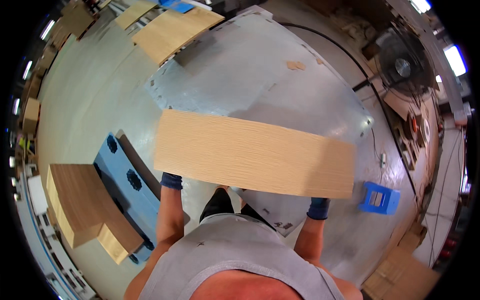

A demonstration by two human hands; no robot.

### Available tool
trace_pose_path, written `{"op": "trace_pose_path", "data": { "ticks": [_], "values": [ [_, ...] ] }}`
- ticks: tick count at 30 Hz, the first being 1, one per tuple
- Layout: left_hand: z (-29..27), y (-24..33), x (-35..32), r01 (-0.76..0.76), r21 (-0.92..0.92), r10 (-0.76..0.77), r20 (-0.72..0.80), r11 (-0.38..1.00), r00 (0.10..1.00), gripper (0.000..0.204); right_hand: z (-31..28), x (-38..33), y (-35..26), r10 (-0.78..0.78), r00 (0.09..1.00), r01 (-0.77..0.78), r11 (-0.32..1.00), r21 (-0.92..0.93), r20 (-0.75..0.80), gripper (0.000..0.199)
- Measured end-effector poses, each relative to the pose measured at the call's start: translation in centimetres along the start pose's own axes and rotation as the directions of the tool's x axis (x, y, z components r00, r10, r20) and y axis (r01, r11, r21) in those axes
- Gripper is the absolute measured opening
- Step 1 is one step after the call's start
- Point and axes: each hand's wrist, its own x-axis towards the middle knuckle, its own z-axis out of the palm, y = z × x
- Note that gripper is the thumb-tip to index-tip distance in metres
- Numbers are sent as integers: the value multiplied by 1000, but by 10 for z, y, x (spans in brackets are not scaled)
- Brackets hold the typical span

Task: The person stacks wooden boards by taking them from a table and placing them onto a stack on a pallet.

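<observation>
A long wood-grain board is held level in front of my body, lying crosswise. My left hand, in a dark blue glove, grips its near edge toward the left end. My right hand, gloved likewise, holds the same edge toward the right end. The board hides the fingers of both hands, and only the glove cuffs show clearly. Beneath and beyond the board spreads a large grey flat surface with worn edges and small brown scraps on it.
At the left, stacked wood boards rest on a blue pallet. More light boards lie at the far left. A blue plastic stool stands at the right, a large fan at the far right. Cardboard lies lower right.
</observation>
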Motion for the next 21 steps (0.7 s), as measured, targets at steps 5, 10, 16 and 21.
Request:
{"op": "trace_pose_path", "data": {
  "ticks": [5, 10, 16, 21],
  "values": [
    [-18, -15, -15, 144, -82, -137, 93, 986, 986, 28, 22, -11, -16, -21, 999, 17, 995, -95, -42, 58],
    [-13, -24, -27, 215, -122, -198, 139, 969, 970, 27, 32, -7, -29, -8, 996, -3, 992, -130, -84, 58],
    [4, -36, -37, 241, -147, -220, 143, 959, 965, 25, 39, -4, -28, -3, 994, -14, 989, -148, -113, 58],
    [3, -40, -42, 264, -180, -238, 152, 948, 959, 24, 39, -18, -16, 8, 990, -28, 989, -143, -141, 58]
  ]
}}
